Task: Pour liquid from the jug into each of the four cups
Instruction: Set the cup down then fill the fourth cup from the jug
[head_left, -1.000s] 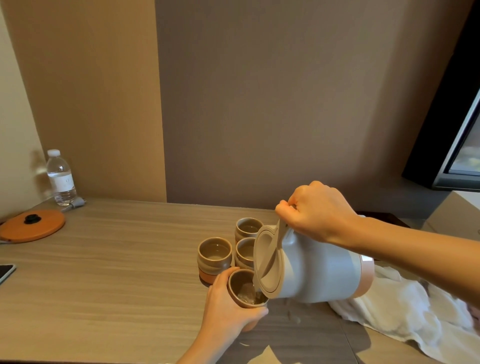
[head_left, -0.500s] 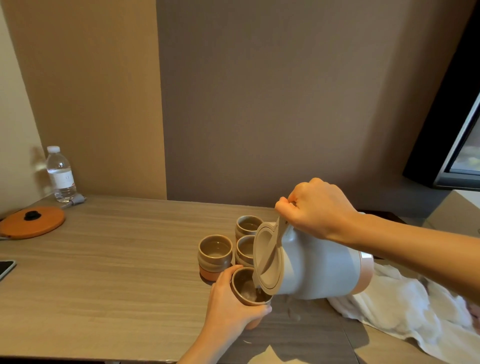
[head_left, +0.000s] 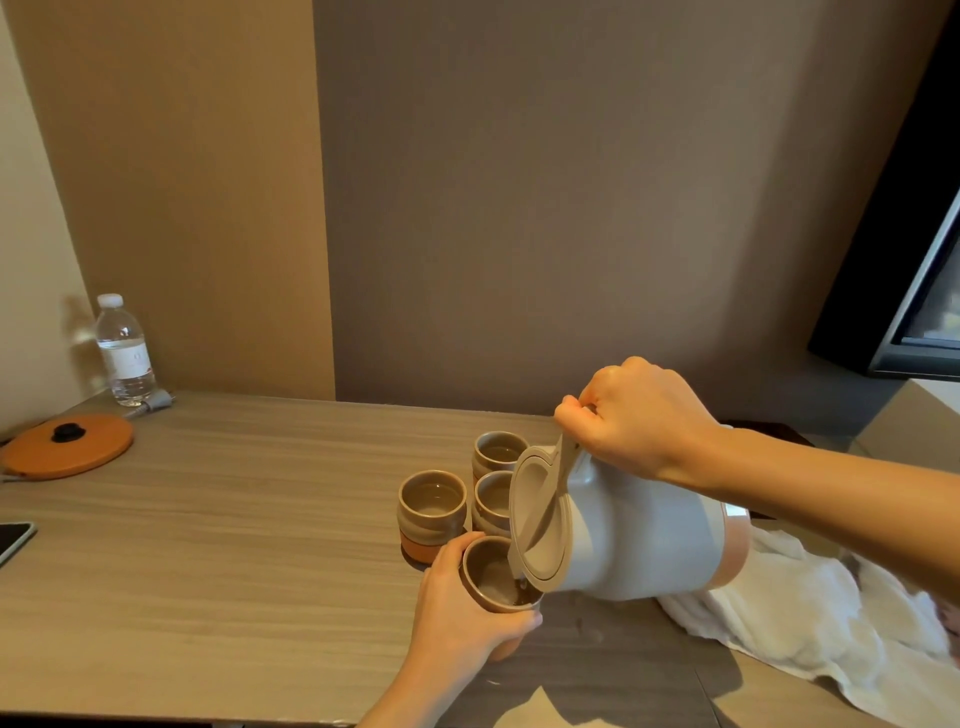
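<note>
My right hand (head_left: 636, 415) grips the handle of a pale grey jug (head_left: 639, 540) with a tan lid and a pink base band. The jug is tipped far over to the left, its spout over the nearest cup (head_left: 493, 579). My left hand (head_left: 462, 608) holds that brown cup tilted toward the spout, and liquid shows inside it. Three more brown cups stand on the wooden table (head_left: 234, 545) just behind: one at the left (head_left: 432, 501), one in the middle (head_left: 493, 501) partly hidden by the lid, one at the back (head_left: 500, 451).
A white cloth (head_left: 810, 623) lies on the table under and to the right of the jug. At the far left are a water bottle (head_left: 124, 351), a round orange lid (head_left: 67, 451) and a phone (head_left: 13, 540) at the edge. A dark screen (head_left: 914, 291) hangs at the right.
The jug has stayed tipped over the held cup. My left hand has shifted the cup slightly right and closer under the spout, and the liquid level in it looks higher.
</note>
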